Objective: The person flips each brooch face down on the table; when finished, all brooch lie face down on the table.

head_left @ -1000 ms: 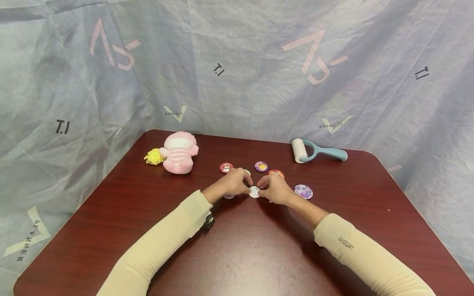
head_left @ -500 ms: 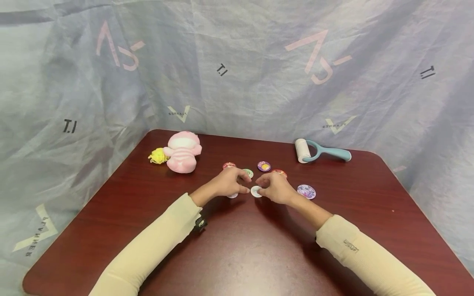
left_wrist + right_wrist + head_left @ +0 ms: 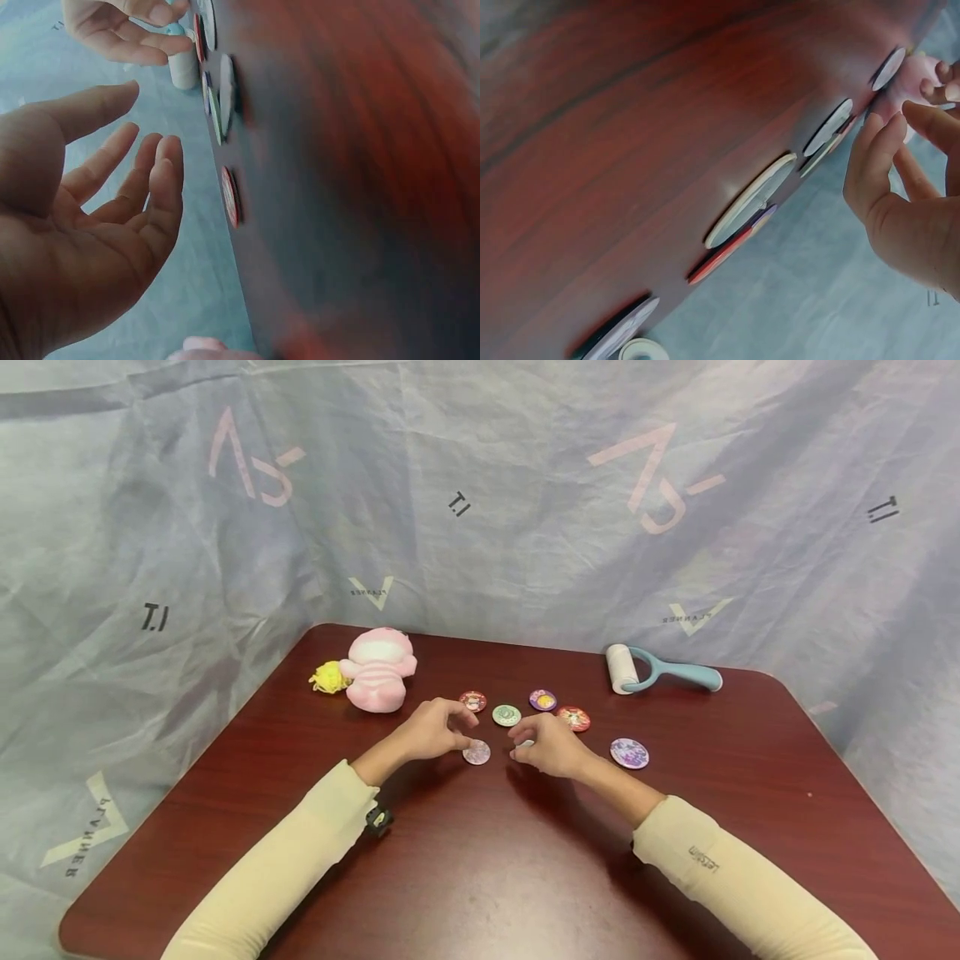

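Note:
My left hand (image 3: 433, 729), with its fingers spread and bent a little, hovers beside a pale lavender round badge (image 3: 476, 752); its thumb tip overlaps the badge's edge in the head view. Nothing lies in its palm in the left wrist view. My right hand (image 3: 553, 746) is loosely curved over a white round badge (image 3: 527, 744), which it mostly hides in the head view. In the right wrist view its fingers (image 3: 877, 154) stand apart from the badges and hold nothing. Behind the hands lie a green badge (image 3: 506, 716) and a red one (image 3: 472, 701).
A purple badge (image 3: 542, 699), another red badge (image 3: 573, 718) and a violet patterned badge (image 3: 629, 753) lie further right. At the back stand a pink plush toy (image 3: 377, 670) with a yellow tuft (image 3: 328, 677), and a lint roller (image 3: 663, 672). A cloth backdrop (image 3: 495, 510) borders the table.
Both hands had their fingertips at the white badge. The left hand has let go and drawn back left, uncovering the lavender and green badges; the right hand's fingers have come off it too.

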Available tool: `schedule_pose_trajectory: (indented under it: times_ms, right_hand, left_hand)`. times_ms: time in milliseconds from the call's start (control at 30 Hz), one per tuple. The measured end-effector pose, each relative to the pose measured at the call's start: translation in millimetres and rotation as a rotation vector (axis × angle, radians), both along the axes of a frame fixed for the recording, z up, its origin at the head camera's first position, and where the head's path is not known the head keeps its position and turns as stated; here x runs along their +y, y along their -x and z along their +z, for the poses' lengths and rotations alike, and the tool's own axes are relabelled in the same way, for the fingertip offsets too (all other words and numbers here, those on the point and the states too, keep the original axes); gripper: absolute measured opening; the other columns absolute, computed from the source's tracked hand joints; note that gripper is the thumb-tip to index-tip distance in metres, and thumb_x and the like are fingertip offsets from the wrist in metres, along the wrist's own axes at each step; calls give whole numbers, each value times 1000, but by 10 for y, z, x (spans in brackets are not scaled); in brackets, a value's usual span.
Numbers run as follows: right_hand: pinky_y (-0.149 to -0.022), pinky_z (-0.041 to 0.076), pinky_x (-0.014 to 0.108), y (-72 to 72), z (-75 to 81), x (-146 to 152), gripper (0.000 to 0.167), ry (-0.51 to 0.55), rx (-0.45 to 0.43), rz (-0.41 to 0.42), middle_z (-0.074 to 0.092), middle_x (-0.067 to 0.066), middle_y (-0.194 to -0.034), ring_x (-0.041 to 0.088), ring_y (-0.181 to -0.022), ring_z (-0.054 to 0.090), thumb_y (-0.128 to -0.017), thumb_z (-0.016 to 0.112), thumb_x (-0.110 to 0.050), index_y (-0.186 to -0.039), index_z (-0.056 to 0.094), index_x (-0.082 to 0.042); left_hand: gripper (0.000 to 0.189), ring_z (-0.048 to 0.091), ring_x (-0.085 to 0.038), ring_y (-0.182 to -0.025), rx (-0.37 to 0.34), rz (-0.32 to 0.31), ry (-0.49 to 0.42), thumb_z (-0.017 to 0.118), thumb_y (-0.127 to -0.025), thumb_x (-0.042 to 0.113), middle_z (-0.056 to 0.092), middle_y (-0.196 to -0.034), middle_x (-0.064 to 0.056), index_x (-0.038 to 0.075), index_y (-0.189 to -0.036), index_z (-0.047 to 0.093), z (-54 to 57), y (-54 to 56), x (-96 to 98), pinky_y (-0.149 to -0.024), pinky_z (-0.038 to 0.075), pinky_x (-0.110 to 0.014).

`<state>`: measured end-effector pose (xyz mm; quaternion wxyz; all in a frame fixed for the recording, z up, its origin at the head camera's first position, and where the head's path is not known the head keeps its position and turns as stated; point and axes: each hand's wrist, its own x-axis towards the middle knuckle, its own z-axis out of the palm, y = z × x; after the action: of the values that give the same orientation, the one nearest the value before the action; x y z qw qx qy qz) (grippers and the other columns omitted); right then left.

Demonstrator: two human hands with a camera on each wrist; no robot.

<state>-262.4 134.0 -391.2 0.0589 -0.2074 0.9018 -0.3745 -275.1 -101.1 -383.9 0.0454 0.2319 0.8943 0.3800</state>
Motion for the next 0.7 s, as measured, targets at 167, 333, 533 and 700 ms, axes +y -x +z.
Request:
schedule_pose_trajectory:
  times_ms: [167,333,533,700]
  right_hand:
    - [-48,52,28,-2,-6,-66,26,3,-7,13,74,12,-92,20,-53,64,-81,77,-4,-104,69,4]
    - [-47,52,27,9,-16,-143,25,-15,4,23,74,14,-92,11,-49,59,-80,78,-3,-103,71,3]
    - [-48,52,27,50,-53,-231,26,-53,1,45,73,15,-94,11,-52,61,-80,79,-4,-104,70,3]
    - [-49,53,26,81,-68,-300,27,-74,-7,44,73,16,-95,13,-54,62,-79,80,-4,-103,70,2]
  left_hand:
    - [31,70,-20,-86,-44,-7,-35,80,-79,8,72,-107,-12,1,-108,71,-31,-7,-70,-71,52,-28]
    - [31,68,-12,-78,-80,1,-40,80,-80,8,71,-108,-13,0,-109,70,-45,7,-79,-62,51,-26]
    - [34,64,-13,-70,-112,29,33,80,-78,7,71,-109,-9,3,-111,71,-82,41,-62,-62,53,-27]
    - [35,65,-20,-99,-98,46,88,81,-77,10,71,-109,-6,4,-110,71,-128,78,-58,-87,51,-33]
